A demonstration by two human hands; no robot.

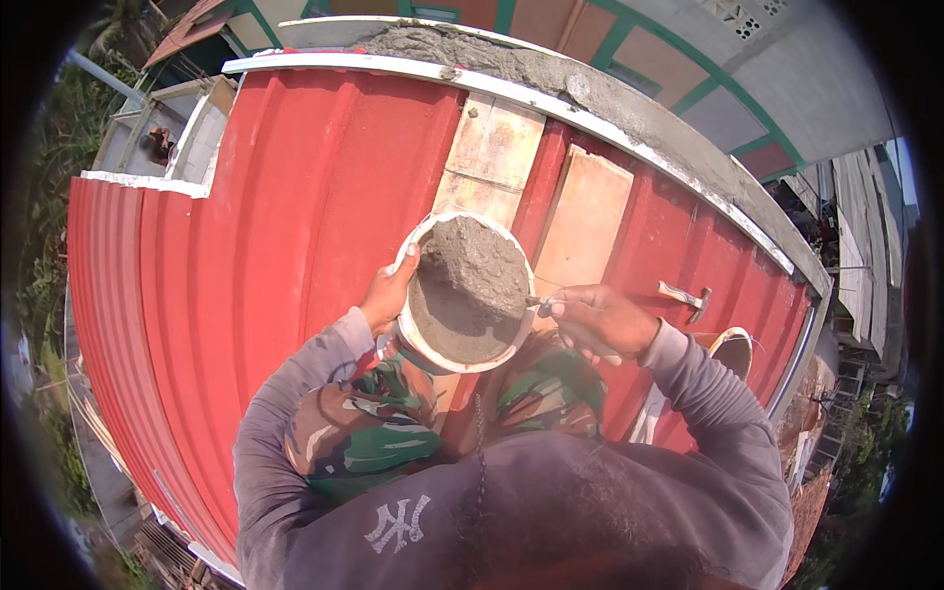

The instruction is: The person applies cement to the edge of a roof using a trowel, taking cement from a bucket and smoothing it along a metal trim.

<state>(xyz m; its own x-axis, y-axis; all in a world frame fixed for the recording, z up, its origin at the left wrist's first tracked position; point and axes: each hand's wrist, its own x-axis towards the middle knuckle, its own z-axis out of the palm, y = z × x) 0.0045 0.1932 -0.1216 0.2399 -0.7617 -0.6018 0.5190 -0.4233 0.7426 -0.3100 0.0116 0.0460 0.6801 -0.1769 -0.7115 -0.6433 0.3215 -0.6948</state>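
Note:
Between my knees a white bucket of wet grey mortar stands over the pale boards. My left hand grips the bucket's left rim, thumb over the edge. At the opposite rim, my right hand is closed around the handle of a trowel. The trowel's blade reaches into the bucket, and a heap of mortar seems to lie on it, hiding most of its shape.
Red ribbed roofing slopes all around me, with a tan board lying on it. To the right are a hammer and another bucket. A mortar-covered wall ledge runs along the far side. Another person is at far left.

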